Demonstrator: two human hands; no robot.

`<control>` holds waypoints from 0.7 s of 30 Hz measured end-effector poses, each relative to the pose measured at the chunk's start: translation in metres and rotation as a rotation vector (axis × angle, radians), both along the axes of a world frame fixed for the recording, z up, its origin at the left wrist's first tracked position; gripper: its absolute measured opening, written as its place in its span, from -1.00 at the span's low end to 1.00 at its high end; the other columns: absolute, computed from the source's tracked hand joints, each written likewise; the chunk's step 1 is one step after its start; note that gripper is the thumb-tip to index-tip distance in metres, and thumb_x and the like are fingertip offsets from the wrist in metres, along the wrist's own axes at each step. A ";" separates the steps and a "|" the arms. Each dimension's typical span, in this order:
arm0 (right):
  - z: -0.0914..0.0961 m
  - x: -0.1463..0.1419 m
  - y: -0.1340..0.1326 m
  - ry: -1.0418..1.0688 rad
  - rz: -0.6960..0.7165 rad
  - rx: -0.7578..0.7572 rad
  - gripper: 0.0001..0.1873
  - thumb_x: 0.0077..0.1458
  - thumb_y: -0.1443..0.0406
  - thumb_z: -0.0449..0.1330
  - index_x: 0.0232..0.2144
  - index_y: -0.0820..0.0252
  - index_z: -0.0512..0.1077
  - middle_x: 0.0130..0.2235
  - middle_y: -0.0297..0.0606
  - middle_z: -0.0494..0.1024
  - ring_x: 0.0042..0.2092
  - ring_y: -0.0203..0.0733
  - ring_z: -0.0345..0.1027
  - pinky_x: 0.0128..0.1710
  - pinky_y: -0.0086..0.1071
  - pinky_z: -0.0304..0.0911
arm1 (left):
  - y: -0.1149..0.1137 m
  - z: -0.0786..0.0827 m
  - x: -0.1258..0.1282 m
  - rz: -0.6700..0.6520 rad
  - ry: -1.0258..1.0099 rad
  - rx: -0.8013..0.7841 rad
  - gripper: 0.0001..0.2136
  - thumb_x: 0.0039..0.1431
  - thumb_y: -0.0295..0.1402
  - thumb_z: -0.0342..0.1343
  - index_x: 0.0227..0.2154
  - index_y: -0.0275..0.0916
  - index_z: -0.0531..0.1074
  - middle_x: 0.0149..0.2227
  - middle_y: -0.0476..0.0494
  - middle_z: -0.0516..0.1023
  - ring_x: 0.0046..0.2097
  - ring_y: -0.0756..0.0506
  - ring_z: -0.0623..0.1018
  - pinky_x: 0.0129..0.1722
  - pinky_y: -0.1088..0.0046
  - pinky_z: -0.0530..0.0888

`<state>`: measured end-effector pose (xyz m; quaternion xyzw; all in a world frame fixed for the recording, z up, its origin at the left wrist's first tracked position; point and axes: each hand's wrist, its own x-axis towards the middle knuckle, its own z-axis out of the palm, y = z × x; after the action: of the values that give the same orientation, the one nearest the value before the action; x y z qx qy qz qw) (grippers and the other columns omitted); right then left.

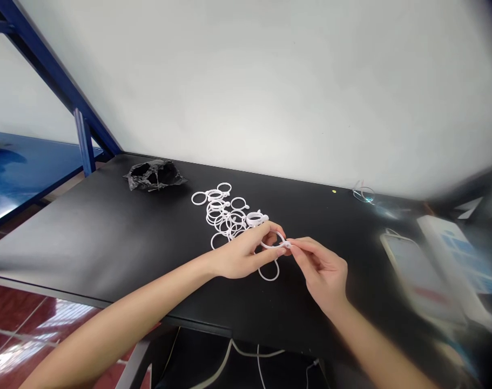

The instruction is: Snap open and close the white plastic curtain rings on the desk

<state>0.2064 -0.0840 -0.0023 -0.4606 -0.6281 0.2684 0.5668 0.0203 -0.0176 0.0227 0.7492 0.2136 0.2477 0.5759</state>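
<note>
Both my hands meet over a black table [108,237]. My left hand [241,254] has its fingers curled round a white plastic ring [275,244]. My right hand [321,270] pinches the small clasp on that same ring with thumb and forefinger. Another white ring [269,273] lies on the table just beneath my hands. A pile of several white rings [225,213] sits just beyond my left hand, toward the wall.
A crumpled black plastic bag [154,174] lies at the back left of the table. A phone [416,270] and a white box [460,265] rest at the right. A small clear item [363,193] sits by the wall. A blue frame [83,135] stands left.
</note>
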 end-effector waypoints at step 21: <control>-0.010 -0.001 0.004 -0.124 -0.088 0.092 -0.74 0.15 0.52 0.18 -0.22 0.11 0.54 -0.31 -0.28 0.57 -0.33 -0.26 0.46 -0.37 -0.42 0.37 | 0.003 -0.003 0.006 0.059 0.053 0.015 -0.79 0.33 -0.23 -0.01 -0.09 -0.22 0.27 -0.30 -0.04 0.29 -0.25 -0.02 0.31 -0.23 0.42 0.35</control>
<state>0.2051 -0.0801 -0.0128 -0.4770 -0.6528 0.1853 0.5586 0.0262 -0.0143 0.0192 0.7533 0.2489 0.2460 0.5568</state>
